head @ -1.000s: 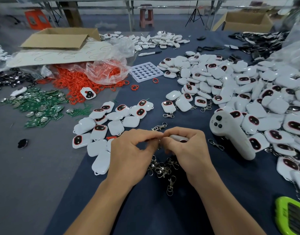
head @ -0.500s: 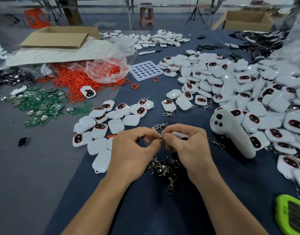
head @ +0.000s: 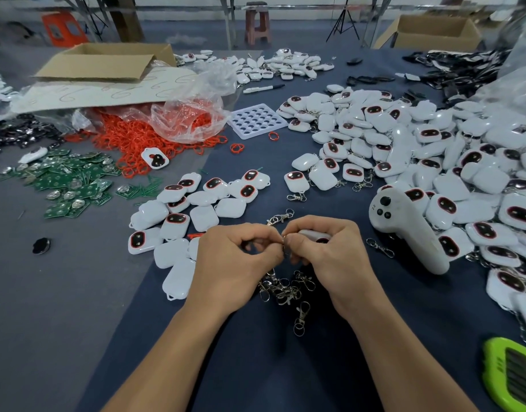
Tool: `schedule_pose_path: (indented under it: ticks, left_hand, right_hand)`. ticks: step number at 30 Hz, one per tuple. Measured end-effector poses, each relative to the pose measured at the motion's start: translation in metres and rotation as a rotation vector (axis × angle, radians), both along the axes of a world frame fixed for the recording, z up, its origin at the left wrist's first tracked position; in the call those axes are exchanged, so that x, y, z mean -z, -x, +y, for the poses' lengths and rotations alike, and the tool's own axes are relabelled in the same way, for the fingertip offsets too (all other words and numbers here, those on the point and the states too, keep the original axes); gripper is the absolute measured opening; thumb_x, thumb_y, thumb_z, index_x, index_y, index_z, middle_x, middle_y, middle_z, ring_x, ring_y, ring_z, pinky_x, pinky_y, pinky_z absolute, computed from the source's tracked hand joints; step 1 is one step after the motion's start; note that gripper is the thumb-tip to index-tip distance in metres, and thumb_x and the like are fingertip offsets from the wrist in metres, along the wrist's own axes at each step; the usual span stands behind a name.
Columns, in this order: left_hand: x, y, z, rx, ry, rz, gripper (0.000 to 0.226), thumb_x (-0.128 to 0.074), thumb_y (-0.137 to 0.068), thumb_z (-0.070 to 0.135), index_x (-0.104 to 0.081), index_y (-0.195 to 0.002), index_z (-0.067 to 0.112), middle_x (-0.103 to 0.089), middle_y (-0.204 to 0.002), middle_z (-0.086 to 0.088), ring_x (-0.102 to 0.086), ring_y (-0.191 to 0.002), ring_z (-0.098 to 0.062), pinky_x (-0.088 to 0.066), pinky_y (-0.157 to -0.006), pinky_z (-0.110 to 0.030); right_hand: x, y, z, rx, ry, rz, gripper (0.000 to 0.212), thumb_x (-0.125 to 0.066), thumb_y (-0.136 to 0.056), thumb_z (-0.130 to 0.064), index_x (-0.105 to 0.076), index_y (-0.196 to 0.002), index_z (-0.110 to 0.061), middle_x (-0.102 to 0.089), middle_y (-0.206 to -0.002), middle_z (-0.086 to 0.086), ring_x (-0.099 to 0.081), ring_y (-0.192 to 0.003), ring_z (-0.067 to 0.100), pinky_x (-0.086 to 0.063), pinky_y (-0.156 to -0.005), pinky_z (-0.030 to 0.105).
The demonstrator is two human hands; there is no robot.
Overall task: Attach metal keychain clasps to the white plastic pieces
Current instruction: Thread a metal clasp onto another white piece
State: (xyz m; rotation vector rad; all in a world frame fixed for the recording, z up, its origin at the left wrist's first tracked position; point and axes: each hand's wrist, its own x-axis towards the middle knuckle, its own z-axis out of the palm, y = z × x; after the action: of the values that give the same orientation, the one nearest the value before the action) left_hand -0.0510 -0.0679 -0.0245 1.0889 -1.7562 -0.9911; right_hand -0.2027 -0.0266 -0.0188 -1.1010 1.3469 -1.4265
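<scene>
left hand (head: 235,263) pinches a metal clasp (head: 283,241) in its grip while right hand (head: 330,257) grasps a white piece (head: 313,234).

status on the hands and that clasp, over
Left hand pinching a clasp ring against the white piece; right hand gripping that piece. Join hidden from view. Loose clasps piled below the hands, nothing blocking.

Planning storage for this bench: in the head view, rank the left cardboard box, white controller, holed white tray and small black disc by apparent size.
1. cardboard box
2. controller, though it lies nearer the camera than the tray, so that step is unsure
3. tray
4. black disc
</scene>
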Motion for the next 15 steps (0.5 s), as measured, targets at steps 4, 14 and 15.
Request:
schedule_pose_path:
  ticks: [4, 14, 15]
  left_hand:
    - [0.0028, -0.0002, -0.0013, 0.009, -0.063, 0.038, 0.018, -0.064, -0.062, 0.029, -0.078, -0.074, 0.026, -0.05, -0.054, 0.0, -0.038, -0.053, -0.009, -0.033, -0.049, -0.025]
    - [-0.0016, -0.0005, -0.006, -0.455, 0.266, -0.505, 0.012, -0.059, -0.069, 0.039, -0.061, -0.063, 0.028, -0.057, -0.056, 0.011, -0.051, -0.058, -0.011, -0.037, -0.055, -0.03]
    - [-0.0002, 0.001, -0.0073, -0.439, 0.316, -0.583, 0.014, -0.06, -0.069, 0.036, -0.06, -0.06, 0.026, -0.056, -0.054, 0.01, -0.048, -0.057, -0.012, -0.033, -0.056, -0.031]
  right_hand:
    - [0.0012, -0.0018, -0.0004, -0.016, -0.009, 0.001, 0.024, -0.07, -0.086, 0.008, -0.076, -0.072, -0.011, -0.065, -0.064, 0.011, -0.056, -0.058, 0.018, -0.048, -0.056, 0.024]
    - [0.0076, -0.0016, -0.0026, 0.07, -0.047, -0.01, 0.026, -0.061, -0.091, 0.003, -0.063, -0.099, -0.021, -0.077, -0.089, 0.003, -0.074, -0.073, 0.014, -0.054, -0.064, 0.02]
    - [0.0084, -0.0007, -0.0029, 0.079, -0.042, -0.011, 0.026, -0.059, -0.093, 0.006, -0.059, -0.099, -0.019, -0.077, -0.09, 0.003, -0.075, -0.074, 0.014, -0.055, -0.064, 0.021]
